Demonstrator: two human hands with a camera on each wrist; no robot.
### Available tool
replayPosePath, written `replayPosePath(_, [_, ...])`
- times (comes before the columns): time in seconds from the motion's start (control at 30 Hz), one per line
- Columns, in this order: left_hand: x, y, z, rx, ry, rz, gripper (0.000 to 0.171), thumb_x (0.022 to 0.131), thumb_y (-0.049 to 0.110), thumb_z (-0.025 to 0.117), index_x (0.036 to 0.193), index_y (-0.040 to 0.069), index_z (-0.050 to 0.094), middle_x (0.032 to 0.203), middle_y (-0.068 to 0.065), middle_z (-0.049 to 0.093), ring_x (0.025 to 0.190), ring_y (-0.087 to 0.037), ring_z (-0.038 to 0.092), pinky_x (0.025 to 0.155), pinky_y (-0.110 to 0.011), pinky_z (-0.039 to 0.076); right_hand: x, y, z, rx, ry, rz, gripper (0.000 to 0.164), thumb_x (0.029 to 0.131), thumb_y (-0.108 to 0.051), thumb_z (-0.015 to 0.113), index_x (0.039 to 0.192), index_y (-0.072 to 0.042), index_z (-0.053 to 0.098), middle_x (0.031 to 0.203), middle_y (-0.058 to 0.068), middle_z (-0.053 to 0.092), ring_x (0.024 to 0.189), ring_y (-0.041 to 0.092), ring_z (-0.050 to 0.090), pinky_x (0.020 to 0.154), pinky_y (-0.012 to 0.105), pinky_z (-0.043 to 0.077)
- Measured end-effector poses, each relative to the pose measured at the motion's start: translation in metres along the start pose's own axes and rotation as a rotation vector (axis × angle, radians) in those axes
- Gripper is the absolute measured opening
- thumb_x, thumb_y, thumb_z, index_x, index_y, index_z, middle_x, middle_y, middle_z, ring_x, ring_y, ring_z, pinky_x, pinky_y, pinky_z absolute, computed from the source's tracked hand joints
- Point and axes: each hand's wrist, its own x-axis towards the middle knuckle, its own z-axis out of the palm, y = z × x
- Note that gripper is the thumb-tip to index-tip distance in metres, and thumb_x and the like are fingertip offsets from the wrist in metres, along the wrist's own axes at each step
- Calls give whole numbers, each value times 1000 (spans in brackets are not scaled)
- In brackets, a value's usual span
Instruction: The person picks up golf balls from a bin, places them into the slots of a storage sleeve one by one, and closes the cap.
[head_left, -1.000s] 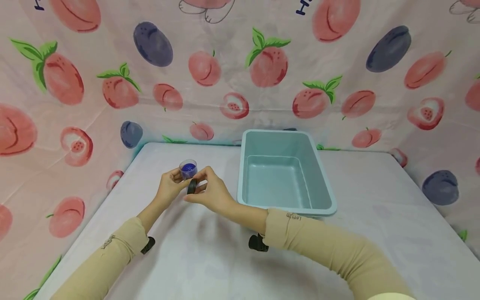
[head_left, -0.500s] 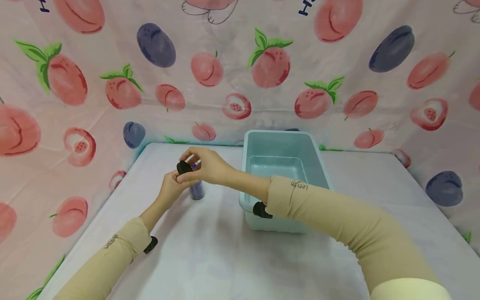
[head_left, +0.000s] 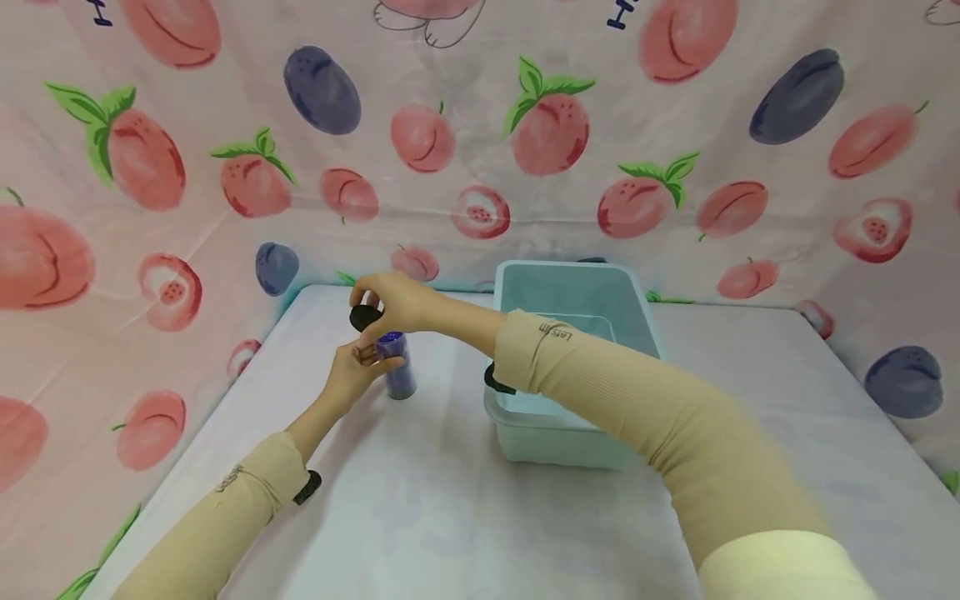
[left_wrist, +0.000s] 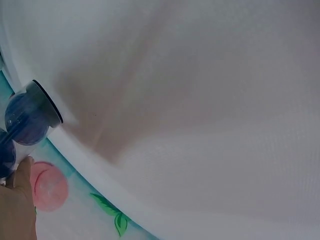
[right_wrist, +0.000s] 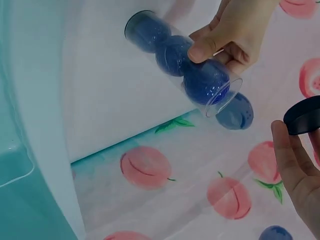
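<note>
My left hand [head_left: 349,375] grips a clear tube [head_left: 399,379] above the white table. Three shiny blue balls [right_wrist: 172,56] sit in a row inside it, most plainly seen in the right wrist view. There the tube's open rim [right_wrist: 234,100] faces the fruit-printed cloth. Up and to the left of that mouth in the head view, my right hand [head_left: 405,304] pinches a round black cap [head_left: 365,317] between thumb and fingers. The cap is apart from the tube. In the left wrist view, the tube's dark-edged end [left_wrist: 44,104] and part of the left hand [left_wrist: 19,200] show.
A pale blue-green plastic basin [head_left: 558,437] stands on the table [head_left: 450,533] to the right of the tube, with my right forearm passing over it. Fruit-printed cloth [head_left: 480,108] hangs behind the table.
The tube has swung from its mouth facing the head camera to standing more upright. My right hand has risen with the black cap, from beside the tube to above its mouth.
</note>
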Motion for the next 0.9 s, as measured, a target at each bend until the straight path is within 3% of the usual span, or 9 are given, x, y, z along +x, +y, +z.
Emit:
replayPosePath(0.1, [1,-1,0,-15,-16,15,24,80,10,74,88,-3,56,66,17,54,69,6,49,68,-9,46,6,3,-1,-16,-4,6,42,81,-14,74,118,-3,56,117,14,61,97,22,59,78,23,48])
replayPosePath(0.17, [1,-1,0,-29,-29,24,28,80,7,73,101,-7,60,79,12,66,78,9,56,76,-9,49,9,5,-2,-17,-10,5,42,81,-14,74,118,-2,56,117,15,61,98,23,59,77,23,48])
replayPosePath(0.23, [1,-1,0,-46,-42,25,38,81,5,72,114,-8,59,97,-1,72,86,10,60,81,-12,50,13,8,-3,-24,-20,0,42,81,-13,74,118,-2,56,117,15,60,100,23,58,78,23,48])
replayPosePath(0.37, [2,0,0,-60,-65,15,47,82,4,71,124,-8,55,121,-25,61,92,10,60,86,-14,50,19,13,-5,-58,-48,-8,43,81,-13,75,117,-2,56,119,15,59,104,24,59,81,24,49])
replayPosePath(0.9, [2,-1,0,-25,-54,-1,46,83,8,70,124,-7,55,124,-26,59,96,4,61,87,-16,50,36,20,-2,-216,-128,-19,45,80,-15,76,119,-5,56,118,13,60,110,22,54,91,28,46])
